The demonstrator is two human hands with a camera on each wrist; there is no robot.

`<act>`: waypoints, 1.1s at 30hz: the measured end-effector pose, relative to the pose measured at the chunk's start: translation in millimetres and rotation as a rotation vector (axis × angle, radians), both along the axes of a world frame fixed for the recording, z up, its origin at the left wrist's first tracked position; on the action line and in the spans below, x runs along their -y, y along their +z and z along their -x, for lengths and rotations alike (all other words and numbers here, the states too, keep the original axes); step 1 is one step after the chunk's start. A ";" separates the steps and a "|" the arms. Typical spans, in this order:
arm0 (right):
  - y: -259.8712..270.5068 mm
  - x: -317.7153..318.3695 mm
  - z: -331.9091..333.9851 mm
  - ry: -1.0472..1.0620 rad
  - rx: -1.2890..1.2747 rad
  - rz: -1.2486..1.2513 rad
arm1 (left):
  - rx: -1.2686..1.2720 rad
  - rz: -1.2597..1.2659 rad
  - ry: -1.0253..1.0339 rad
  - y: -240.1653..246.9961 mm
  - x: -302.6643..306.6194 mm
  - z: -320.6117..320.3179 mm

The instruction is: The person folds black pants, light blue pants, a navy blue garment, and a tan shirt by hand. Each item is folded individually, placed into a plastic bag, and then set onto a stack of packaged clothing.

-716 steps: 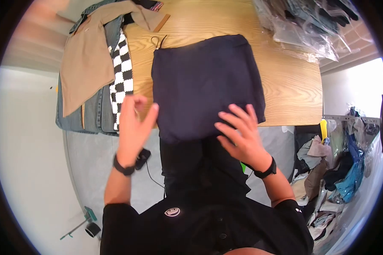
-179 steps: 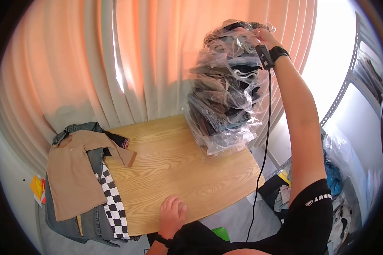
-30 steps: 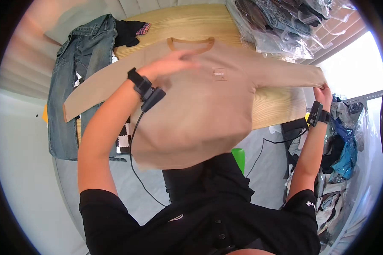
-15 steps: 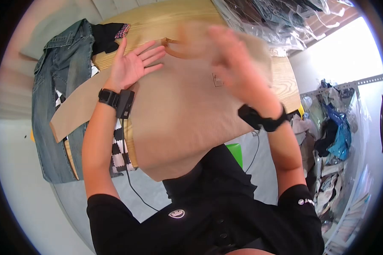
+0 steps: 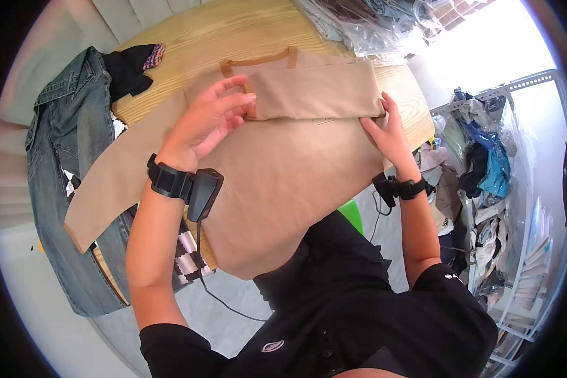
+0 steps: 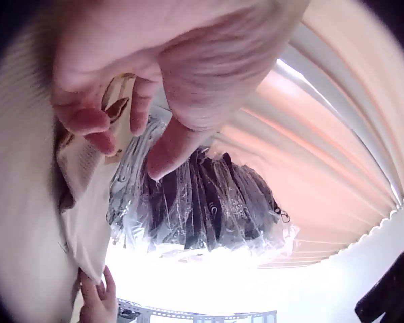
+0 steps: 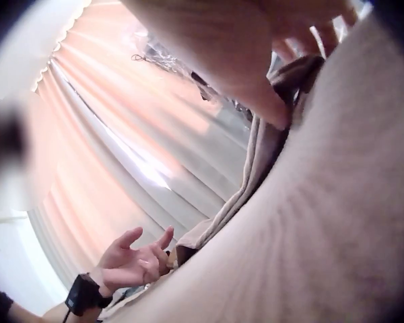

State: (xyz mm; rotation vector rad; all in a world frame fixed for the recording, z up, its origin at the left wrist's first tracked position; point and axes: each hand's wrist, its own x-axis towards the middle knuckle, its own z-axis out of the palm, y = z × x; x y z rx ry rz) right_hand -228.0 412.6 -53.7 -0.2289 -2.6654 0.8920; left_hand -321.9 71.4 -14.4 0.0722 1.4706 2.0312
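Observation:
A tan long-sleeved sweatshirt (image 5: 277, 170) with a darker brown neckband lies spread on the table, its hem hanging over the front edge. One sleeve (image 5: 315, 91) is folded across the chest below the neckline and partly covers the chest patch. My left hand (image 5: 211, 120) is at the cuff of that sleeve, fingers loosely bent; in the left wrist view the thumb stands apart from them. At the fold by the shoulder my right hand (image 5: 390, 135) touches the cloth with thumb and fingers spread. The other sleeve (image 5: 123, 176) reaches out to the left.
Blue jeans (image 5: 69, 164) hang over the table's left side, beside a black garment (image 5: 129, 69) and a checkered cloth (image 5: 186, 252). Plastic-bagged clothes (image 5: 365, 25) are stacked at the back right. A rack with bagged clothing (image 5: 491, 164) stands to the right.
My right hand has brought the outstretched sleeve leftward across the chest, then let go and moved back to the shoulder fold. My left hand has come to the cuff.

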 end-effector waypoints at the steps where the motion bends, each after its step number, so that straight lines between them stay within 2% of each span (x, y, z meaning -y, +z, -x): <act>1: -1.6 -1.3 3.5 -0.035 -0.041 0.003 | 0.077 -0.091 -0.037 -2.9 0.2 -0.3; 2: -1.1 -2.2 6.8 -0.036 -0.041 0.005 | 0.078 -0.089 -0.038 -2.9 -0.9 -1.0; 4: 1.0 -3.5 14.2 -0.061 0.015 0.357 | 0.076 -0.022 -0.091 -1.9 -3.0 -0.7; 7: 2.6 -10.4 20.5 -0.034 0.011 0.349 | -0.037 0.107 -0.024 -3.6 3.2 6.3; 8: 4.5 -11.7 21.9 -0.031 0.009 0.347 | -0.040 0.105 -0.021 2.0 6.7 6.2; 10: 10.5 -13.4 23.1 -0.031 -0.106 0.418 | -0.265 0.207 0.041 24.2 17.2 5.2; 11: 16.6 -11.1 22.4 -0.029 -0.107 0.417 | -0.266 0.207 0.042 32.2 24.8 6.6; 13: 28.0 -4.8 17.7 -0.063 -0.043 0.246 | -0.440 0.453 0.060 42.2 41.5 10.6; 14: 24.7 -6.4 16.6 -0.068 -0.044 0.248 | -0.441 0.454 0.054 41.8 48.8 12.8; 16: 15.1 -9.7 18.0 0.010 0.113 0.044 | -0.467 0.754 -0.103 41.9 59.2 16.4; 17: 21.6 -6.3 18.4 0.003 0.169 0.079 | -0.467 0.757 -0.105 38.0 57.8 16.2; 19: 36.0 8.9 15.6 0.049 0.109 0.062 | -0.393 0.824 -0.288 23.8 54.8 16.4; 21: 44.3 13.4 13.7 0.096 0.048 0.043 | -0.395 0.844 -0.282 19.9 53.3 17.5; 23: 48.4 9.2 13.0 0.264 -0.010 -0.220 | -0.396 0.866 -0.274 21.6 51.7 19.2; 24: 48.4 5.0 13.9 0.277 -0.012 -0.214 | -0.398 0.856 -0.296 23.5 52.5 18.8; 26: 45.6 -6.0 14.8 0.326 0.127 -0.310 | -0.378 0.861 -0.301 23.0 61.5 19.3; 28: 46.5 -4.5 9.5 0.359 0.199 -0.280 | -0.450 0.846 -0.379 18.1 71.2 25.4; 29: 49.2 -0.5 3.7 0.312 0.195 -0.317 | -0.585 0.865 -0.297 20.9 78.1 24.2; 30: 51.9 4.6 -2.4 0.262 0.192 -0.353 | -0.572 0.874 -0.285 23.7 84.6 23.7; 31: 54.5 10.2 -8.6 0.245 0.173 -0.445 | -0.663 0.954 -0.142 26.1 90.3 23.8; 32: 59.6 21.3 -13.3 0.257 0.178 -0.440 | -0.753 1.032 0.001 26.8 94.4 23.9; 33: 65.7 39.1 -16.3 0.302 0.115 -0.384 | -0.741 1.039 0.004 26.2 96.6 24.3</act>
